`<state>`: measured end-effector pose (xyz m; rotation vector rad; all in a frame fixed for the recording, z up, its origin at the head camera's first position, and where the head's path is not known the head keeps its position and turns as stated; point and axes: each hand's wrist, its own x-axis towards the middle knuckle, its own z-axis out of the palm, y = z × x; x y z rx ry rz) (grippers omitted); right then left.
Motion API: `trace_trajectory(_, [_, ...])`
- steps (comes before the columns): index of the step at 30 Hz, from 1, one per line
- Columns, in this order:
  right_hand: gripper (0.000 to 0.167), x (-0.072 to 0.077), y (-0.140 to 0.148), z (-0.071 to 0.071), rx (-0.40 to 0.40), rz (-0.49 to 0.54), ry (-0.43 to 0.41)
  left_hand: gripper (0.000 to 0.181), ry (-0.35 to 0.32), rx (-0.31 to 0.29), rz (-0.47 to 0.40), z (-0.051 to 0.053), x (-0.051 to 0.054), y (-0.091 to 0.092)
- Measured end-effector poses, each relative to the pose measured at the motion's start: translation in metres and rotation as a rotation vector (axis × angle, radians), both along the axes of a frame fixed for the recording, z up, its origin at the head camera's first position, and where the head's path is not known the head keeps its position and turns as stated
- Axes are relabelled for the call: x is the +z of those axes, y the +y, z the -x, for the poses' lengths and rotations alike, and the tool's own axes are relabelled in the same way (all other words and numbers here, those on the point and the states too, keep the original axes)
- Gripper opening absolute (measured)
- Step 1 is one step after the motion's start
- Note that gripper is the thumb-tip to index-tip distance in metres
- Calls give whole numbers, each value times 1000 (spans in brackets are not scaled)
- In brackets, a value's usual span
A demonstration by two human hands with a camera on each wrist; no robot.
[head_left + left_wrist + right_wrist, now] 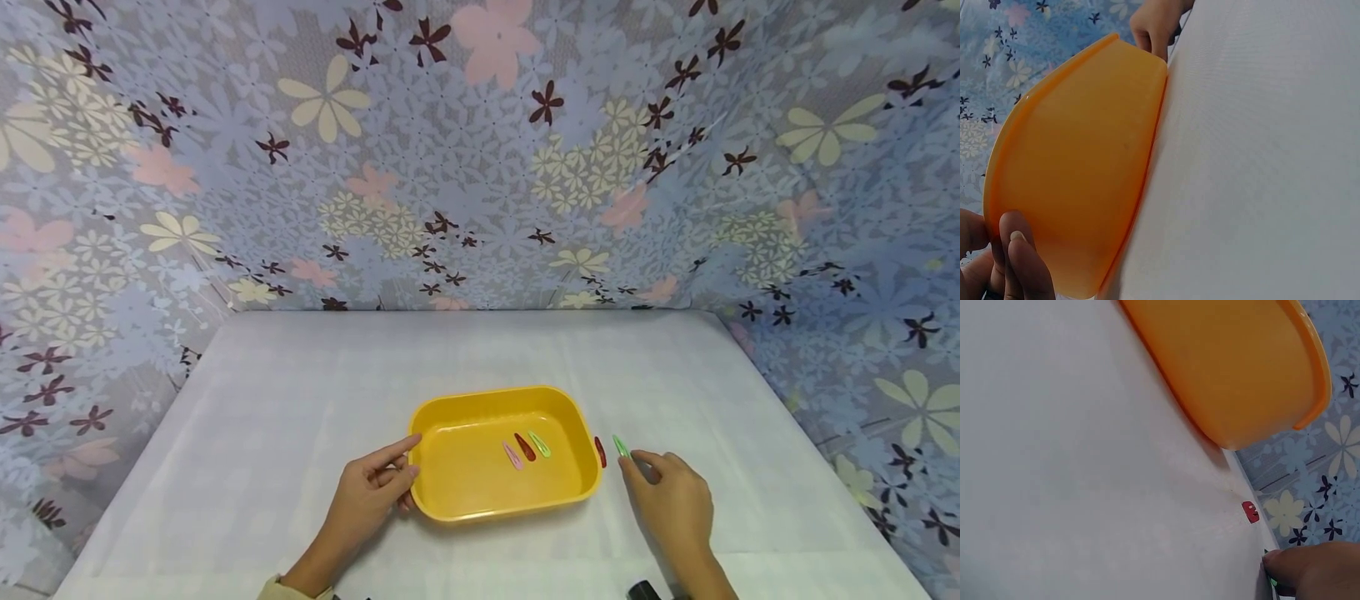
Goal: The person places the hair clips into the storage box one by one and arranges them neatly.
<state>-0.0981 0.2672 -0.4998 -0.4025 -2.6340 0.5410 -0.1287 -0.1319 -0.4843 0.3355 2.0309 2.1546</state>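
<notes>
My left hand grips the left end of a yellow rectangular tray, its fingers over the rim and against the outer wall. Inside the tray lie a pink hair clip, a red hair clip and a light green hair clip. To the right of the tray, my right hand pinches the lower end of a green hair clip at the table surface. Another red hair clip lies between that hand and the tray. The fingers hide part of the green clip in the right wrist view.
A pale cloth covers the table under the tray. Flowered fabric rises behind the table and along both sides. A small black object shows at the bottom edge, near the right wrist.
</notes>
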Motion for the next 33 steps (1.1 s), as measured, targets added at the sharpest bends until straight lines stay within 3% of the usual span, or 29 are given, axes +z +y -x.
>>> trace_trajectory(13, [23, 0, -5, 3, 2, -18, 11, 46, 25, -3, 1, 0, -1, -1])
trace_trajectory(33, [19, -2, -6, 3, -27, -40, 47, 47, -8, 6, 4, -1, 0, 0])
